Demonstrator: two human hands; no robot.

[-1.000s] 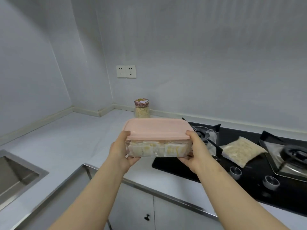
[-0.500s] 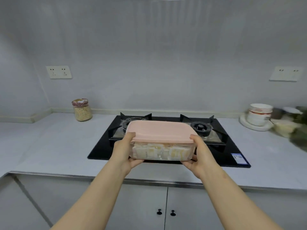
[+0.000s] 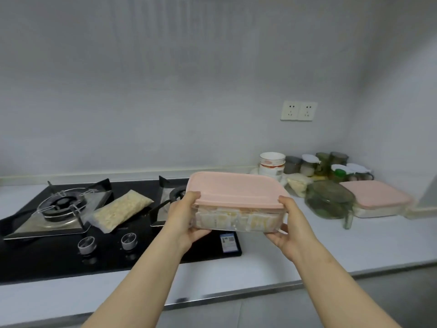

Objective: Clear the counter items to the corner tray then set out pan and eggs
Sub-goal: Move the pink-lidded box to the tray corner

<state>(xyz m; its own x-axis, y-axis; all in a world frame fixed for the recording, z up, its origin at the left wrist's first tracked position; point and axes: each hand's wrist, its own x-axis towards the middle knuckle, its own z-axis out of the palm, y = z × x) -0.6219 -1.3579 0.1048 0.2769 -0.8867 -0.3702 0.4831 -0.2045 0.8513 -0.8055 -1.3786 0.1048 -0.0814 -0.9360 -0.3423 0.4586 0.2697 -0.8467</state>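
While both arms reach forward in the head view, the left hand (image 3: 183,217) and right hand (image 3: 289,224) curl round the ends of a pink-lidded clear container (image 3: 236,201) (pale packets inside), held above the white counter (image 3: 307,252) at the gas hob's (image 3: 42,254) right edge. A matching container (image 3: 376,197) sits by jars (image 3: 331,162) in the corner.

The pink-lidded box (image 3: 236,192) I hold hides most of the right burner (image 3: 176,194), and the hob (image 3: 47,256) runs off the picture's left edge. Most of the fingers of my left hand (image 3: 184,216) and right hand (image 3: 292,223) lie out of sight beneath the box. The corner jars (image 3: 338,166) are too blurred to tell their contents, and the hob's sticker (image 3: 229,242) is too small to read.
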